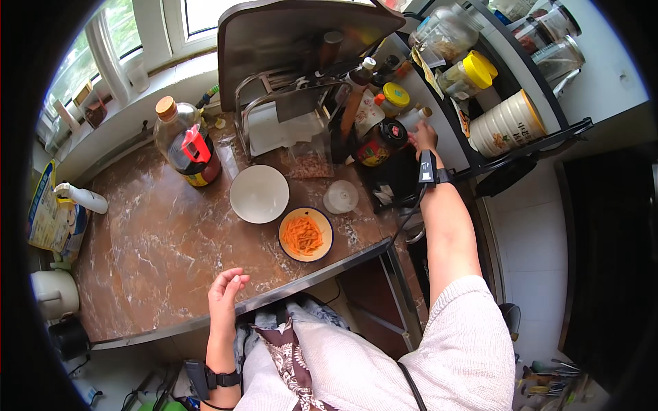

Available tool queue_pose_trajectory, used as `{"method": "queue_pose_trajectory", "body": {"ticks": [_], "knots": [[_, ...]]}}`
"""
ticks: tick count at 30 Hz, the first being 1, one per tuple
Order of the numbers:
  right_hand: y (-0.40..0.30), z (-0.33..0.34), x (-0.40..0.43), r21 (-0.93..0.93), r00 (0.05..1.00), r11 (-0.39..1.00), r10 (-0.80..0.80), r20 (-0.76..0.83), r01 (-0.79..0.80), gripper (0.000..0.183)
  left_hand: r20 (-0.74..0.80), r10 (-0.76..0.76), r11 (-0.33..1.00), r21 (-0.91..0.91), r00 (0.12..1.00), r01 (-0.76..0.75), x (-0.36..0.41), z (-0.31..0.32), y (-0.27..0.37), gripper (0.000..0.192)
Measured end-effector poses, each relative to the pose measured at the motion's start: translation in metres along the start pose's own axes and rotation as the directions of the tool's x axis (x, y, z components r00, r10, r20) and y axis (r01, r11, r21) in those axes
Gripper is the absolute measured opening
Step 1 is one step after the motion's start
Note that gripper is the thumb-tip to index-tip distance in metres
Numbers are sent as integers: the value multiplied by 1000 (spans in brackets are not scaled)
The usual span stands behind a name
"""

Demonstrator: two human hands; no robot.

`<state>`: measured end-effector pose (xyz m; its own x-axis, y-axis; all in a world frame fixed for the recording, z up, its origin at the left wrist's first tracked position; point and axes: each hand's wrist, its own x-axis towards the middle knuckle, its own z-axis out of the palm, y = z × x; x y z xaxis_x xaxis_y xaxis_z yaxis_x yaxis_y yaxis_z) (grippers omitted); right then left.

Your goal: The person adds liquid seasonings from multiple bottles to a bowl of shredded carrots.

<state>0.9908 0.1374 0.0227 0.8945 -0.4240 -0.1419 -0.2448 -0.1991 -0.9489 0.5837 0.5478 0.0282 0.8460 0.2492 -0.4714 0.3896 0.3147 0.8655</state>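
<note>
My right hand (424,137) reaches to the back right, in among the jars and bottles. Its fingers are at a small bottle with a tan cap (415,118); whether they grip it is not clear. Just left of that hand stands a dark sauce jar with a black lid (381,143). Over the counter's front edge, my left hand (226,290) holds nothing, its fingers loosely bent and apart. Ahead of it are a small blue-rimmed bowl (328,246) of shredded carrot (302,235), an empty white bowl (259,193) and a clear lidded container (341,197).
A large bottle of dark liquid with a red handle (195,146) stands behind the bowls. A metal rack (244,115) holds boards beside a bag of pinkish bits (310,164). A spray bottle (85,198) is far left. Shelves with jars (506,123) overhang the right.
</note>
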Motion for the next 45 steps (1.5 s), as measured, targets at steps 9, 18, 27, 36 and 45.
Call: {"method": "queue_pose_trajectory", "body": {"ticks": [9,18,27,36,45], "knots": [[30,-17,57,-745,910,632,-406,-83,214,49,27,40,999,7,999,-40,-1,4,3,24],[17,18,34,-578,893,799,-124,-432,-168,45,40,21,999,-34,999,-19,-3,-1,1,23],[-8,20,-36,89,937,934,341,80,-347,35,50,9,997,70,999,-12,-6,-5,1,23],[120,-21,135,-100,976,995,-7,217,29,21,44,-15,1000,8,999,15,-3,6,6,21],[51,12,50,253,956,926,293,-14,-280,25,9,-17,1000,24,1000,17,-3,12,2,22]]}}
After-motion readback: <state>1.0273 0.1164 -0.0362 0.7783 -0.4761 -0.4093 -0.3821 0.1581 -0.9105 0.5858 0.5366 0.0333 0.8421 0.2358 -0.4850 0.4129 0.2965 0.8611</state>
